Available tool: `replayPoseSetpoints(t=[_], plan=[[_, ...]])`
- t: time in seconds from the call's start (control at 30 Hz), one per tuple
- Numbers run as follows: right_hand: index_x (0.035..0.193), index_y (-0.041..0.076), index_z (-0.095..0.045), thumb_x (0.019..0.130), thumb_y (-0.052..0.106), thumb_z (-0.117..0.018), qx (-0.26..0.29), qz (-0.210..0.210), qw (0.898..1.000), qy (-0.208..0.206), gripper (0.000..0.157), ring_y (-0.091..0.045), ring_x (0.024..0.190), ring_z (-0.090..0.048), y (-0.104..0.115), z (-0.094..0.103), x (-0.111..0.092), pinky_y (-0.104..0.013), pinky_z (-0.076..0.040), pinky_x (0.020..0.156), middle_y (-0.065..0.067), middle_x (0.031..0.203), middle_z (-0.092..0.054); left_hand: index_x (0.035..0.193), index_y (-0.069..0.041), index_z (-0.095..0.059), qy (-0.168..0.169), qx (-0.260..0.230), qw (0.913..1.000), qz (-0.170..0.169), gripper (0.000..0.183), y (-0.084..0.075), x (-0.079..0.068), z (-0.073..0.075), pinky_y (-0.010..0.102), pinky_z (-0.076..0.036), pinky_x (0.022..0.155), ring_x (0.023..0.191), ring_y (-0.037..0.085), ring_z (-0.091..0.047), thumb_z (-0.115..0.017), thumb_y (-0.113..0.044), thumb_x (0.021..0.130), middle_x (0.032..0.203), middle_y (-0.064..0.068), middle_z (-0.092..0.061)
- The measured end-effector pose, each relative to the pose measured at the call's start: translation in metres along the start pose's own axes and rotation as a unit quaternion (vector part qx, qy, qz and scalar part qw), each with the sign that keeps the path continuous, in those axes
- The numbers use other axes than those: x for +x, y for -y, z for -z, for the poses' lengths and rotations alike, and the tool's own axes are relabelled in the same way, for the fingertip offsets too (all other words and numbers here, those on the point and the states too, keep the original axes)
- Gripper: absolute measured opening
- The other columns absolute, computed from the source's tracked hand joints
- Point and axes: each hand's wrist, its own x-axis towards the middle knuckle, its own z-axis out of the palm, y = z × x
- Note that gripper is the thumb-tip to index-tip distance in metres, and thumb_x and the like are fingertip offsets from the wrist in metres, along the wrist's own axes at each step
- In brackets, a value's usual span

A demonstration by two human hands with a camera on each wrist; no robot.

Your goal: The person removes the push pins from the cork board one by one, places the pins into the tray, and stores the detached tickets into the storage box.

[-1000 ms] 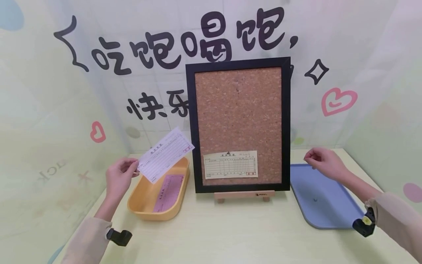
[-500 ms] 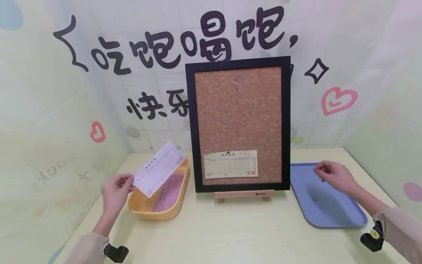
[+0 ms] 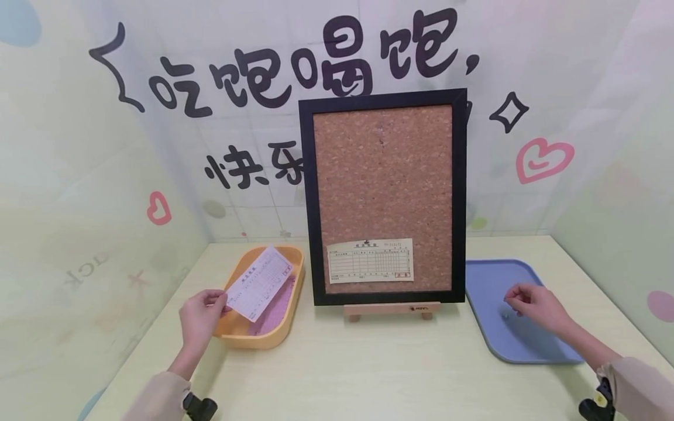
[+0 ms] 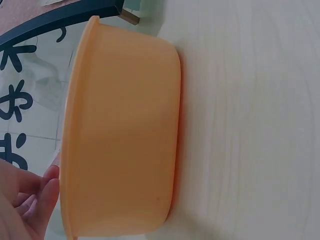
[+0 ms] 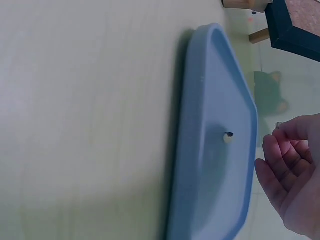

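Observation:
My left hand (image 3: 201, 316) pinches the left edge of a white printed receipt slip (image 3: 260, 283), held tilted over the yellow bin (image 3: 263, 341). A pink slip (image 3: 274, 314) lies inside the bin, partly covered by the white one. Over the blue tray (image 3: 488, 278), my right hand (image 3: 539, 308) has thumb and forefinger pinched together. A tiny shiny thumbtack (image 5: 278, 125) shows between them in the right wrist view. Another small tack (image 5: 228, 137) sits on the tray. In the left wrist view, the bin's wall hides the slip, and only part of the left hand (image 4: 30, 200) shows.
A black-framed cork board (image 3: 384, 181) stands on a small wooden easel (image 3: 392, 309) between bin and tray. One cream receipt (image 3: 371, 263) is pinned at its lower left. Printed walls close off the back and sides of the pale table (image 3: 368, 374).
My left hand has lowered the white slip toward the bin. My right hand has moved down and slightly right over the tray, its fingers still pinched.

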Motion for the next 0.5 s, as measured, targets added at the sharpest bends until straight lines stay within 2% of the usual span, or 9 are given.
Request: replayPoseSetpoints(t=[0.1,0.23,0.33,0.5], plan=[[0.083,-0.003,-0.059,0.084,0.0,-0.057,0.003,0.005,1.0,0.001,0.004,-0.002,0.053,-0.047,-0.003,-0.004,-0.003,-0.022,-0.039,0.047,-0.001,0.062,-0.055,0.092,0.011,-0.063,0.007,-0.002,1.0,0.002,0.015,-0.001,-0.001,-0.005,0.024,-0.052,0.052,0.058,0.019,-0.065,-0.057,0.0,0.084,0.085,0.028,-0.064],[0.082,-0.002,-0.059,0.084,0.002,-0.058,-0.007,0.001,1.0,0.0,0.004,-0.001,0.053,-0.045,-0.004,-0.007,-0.005,-0.022,-0.038,0.048,0.0,0.061,-0.054,0.093,0.012,-0.062,0.025,-0.015,0.9995,0.012,0.017,-0.003,-0.004,-0.012,0.025,-0.053,0.054,0.056,0.016,-0.064,-0.055,0.0,0.084,0.086,0.028,-0.064],[0.082,-0.001,-0.06,0.084,0.003,-0.058,-0.014,-0.005,1.0,0.002,0.005,-0.001,0.054,-0.044,-0.006,-0.008,-0.006,-0.021,-0.038,0.049,0.001,0.062,-0.053,0.096,0.012,-0.061,0.048,-0.017,0.9986,0.015,0.018,-0.005,-0.006,-0.016,0.025,-0.053,0.055,0.057,0.015,-0.063,-0.054,0.001,0.083,0.088,0.028,-0.064],[0.079,-0.001,-0.06,0.083,0.001,-0.059,-0.014,-0.005,1.0,0.006,0.004,0.0,0.054,-0.043,-0.011,-0.011,-0.011,-0.021,-0.039,0.049,0.001,0.063,-0.053,0.099,0.014,-0.061,0.089,0.007,0.996,0.002,0.021,-0.009,-0.009,-0.019,0.024,-0.053,0.055,0.061,0.021,-0.065,-0.055,0.004,0.082,0.09,0.029,-0.062]])
